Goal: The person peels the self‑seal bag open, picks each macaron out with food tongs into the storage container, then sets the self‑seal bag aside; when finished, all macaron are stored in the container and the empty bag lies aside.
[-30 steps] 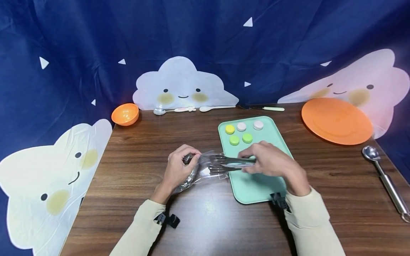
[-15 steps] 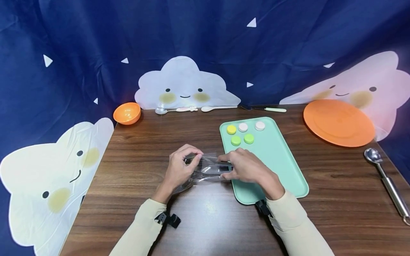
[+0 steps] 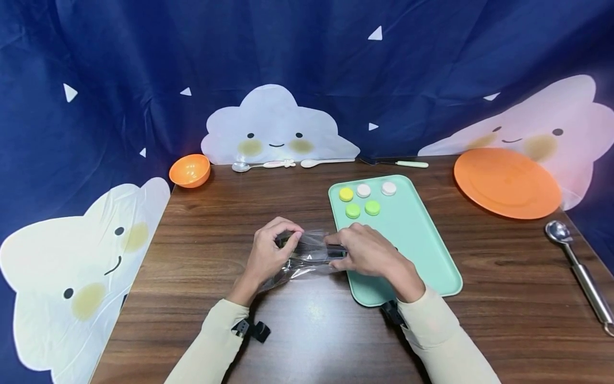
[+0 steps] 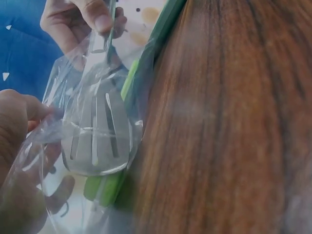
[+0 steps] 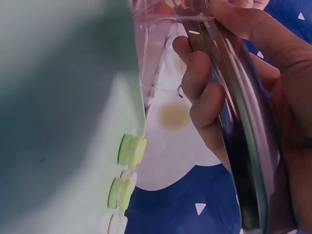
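My left hand (image 3: 269, 258) pinches the edge of a clear plastic bag (image 3: 307, 269), which lies left of the green tray. In my right hand (image 3: 371, 255), at the bag's mouth, is a pair of metal tongs (image 5: 239, 131). The left wrist view shows the slotted end of the tongs (image 4: 97, 136) inside the bag. A green macaron (image 4: 101, 189) appears by the tip; whether the tongs still hold it I cannot tell. Several macarons, including a yellow one (image 3: 346, 194) and a green one (image 3: 372, 207), sit on the far part of the tray (image 3: 412, 256).
An orange bowl (image 3: 190, 170) stands at the back left, an orange plate (image 3: 507, 183) at the back right. Along the back edge lie a metal spoon (image 3: 241, 167), a white spoon (image 3: 326, 162) and a green-handled utensil (image 3: 411, 164). A metal scoop (image 3: 580, 274) lies far right.
My right hand has moved left from over the tray to the bag's mouth, and the tongs have gone deeper into the bag. My left hand has stayed in place, pinching the bag.
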Available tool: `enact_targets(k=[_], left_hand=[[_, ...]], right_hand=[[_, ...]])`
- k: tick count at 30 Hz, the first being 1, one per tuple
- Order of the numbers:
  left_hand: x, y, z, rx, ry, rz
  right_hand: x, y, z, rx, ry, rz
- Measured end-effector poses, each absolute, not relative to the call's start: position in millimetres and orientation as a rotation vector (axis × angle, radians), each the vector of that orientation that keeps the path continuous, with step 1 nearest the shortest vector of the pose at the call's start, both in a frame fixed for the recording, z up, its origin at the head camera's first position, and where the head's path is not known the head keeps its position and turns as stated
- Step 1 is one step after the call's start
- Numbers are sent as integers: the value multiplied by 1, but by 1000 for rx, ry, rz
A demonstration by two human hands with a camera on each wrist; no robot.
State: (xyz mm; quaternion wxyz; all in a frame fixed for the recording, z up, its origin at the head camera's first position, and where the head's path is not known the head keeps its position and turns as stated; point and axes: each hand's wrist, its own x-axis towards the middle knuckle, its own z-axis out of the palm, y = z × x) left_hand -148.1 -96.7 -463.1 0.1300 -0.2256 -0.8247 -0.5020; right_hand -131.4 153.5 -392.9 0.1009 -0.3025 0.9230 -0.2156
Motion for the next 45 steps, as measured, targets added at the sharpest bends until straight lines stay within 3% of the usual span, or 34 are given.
enact_targets(k=[45], left_hand=[[-150,-98,-466,-670,-2376,-1445]], right_hand=[[-118,218,-343,-694,2655,-691]])
